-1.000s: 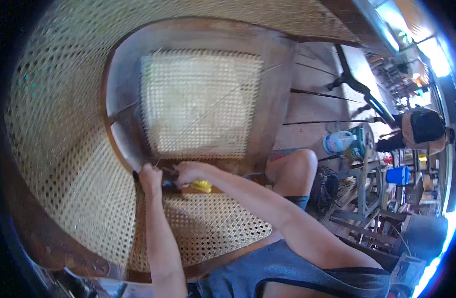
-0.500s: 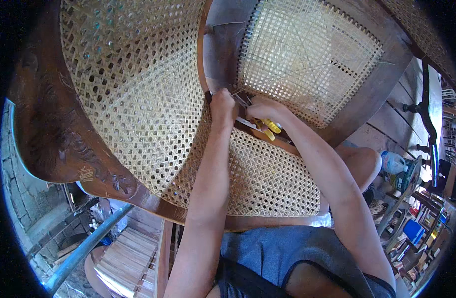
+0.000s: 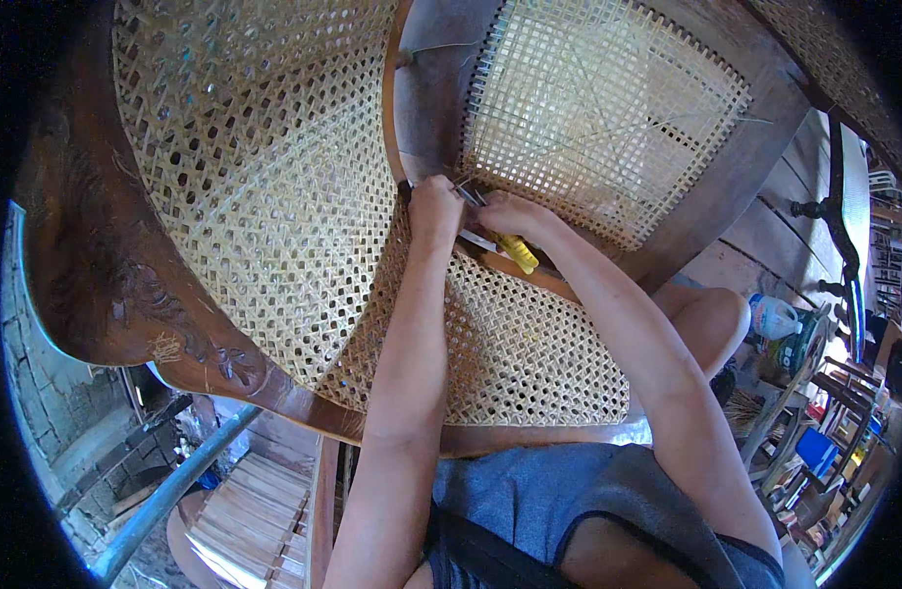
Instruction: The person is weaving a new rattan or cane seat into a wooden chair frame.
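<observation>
A dark wooden chair frame with woven cane panels fills the middle of the view. My left hand (image 3: 436, 209) is closed at the inner corner where the large cane back (image 3: 274, 196), the front cane panel (image 3: 530, 348) and the square cane panel (image 3: 588, 118) come close together. What its fingers pinch is hidden. Right beside it, my right hand (image 3: 510, 216) grips a yellow-handled plier-like tool (image 3: 518, 252). Slim metal tips show between the two hands, near the wooden rail (image 3: 544, 279). A thin loose strand (image 3: 441, 46) sticks out over the wood above.
Carved dark wood (image 3: 107, 285) borders the cane on the left. A blue-green pipe (image 3: 181, 491) and a slatted wooden piece (image 3: 250, 520) lie at lower left. To the right stand a plastic jug (image 3: 773, 319), a dark turned-wood frame (image 3: 846, 231) and cluttered shelves with a blue item (image 3: 816, 452).
The tool's yellow handles, spread apart before, now appear closed together in my right hand. Both hands remain at the same corner, and the view has shifted slightly.
</observation>
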A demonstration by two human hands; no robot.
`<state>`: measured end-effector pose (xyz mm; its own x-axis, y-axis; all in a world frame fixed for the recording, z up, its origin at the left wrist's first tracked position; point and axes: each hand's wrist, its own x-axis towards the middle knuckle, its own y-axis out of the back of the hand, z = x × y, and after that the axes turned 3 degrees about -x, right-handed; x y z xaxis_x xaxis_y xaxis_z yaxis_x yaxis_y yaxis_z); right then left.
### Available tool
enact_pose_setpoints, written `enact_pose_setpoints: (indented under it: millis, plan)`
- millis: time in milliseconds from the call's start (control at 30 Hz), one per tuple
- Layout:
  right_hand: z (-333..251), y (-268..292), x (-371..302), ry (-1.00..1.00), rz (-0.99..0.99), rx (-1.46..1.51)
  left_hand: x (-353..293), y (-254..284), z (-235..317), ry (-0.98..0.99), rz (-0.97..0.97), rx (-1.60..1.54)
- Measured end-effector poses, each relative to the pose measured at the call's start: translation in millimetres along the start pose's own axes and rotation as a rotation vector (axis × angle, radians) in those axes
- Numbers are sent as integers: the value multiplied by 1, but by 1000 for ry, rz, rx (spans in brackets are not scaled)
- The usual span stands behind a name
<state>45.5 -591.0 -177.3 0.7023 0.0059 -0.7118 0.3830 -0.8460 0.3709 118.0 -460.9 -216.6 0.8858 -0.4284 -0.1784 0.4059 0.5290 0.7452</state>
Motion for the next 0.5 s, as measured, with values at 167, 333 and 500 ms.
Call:
enact_pose_setpoints:
  millis: [167,333,500]
  plan:
    - [25,-5,17,81,-13,-63,3,-3,14,-11,-1,70]
    - [-3,20,-73,-139,58,-65,-8,25,33,5,-114,41]
    - [25,42,-256,-220,316,-315,-41,136,81,73,-301,-406]
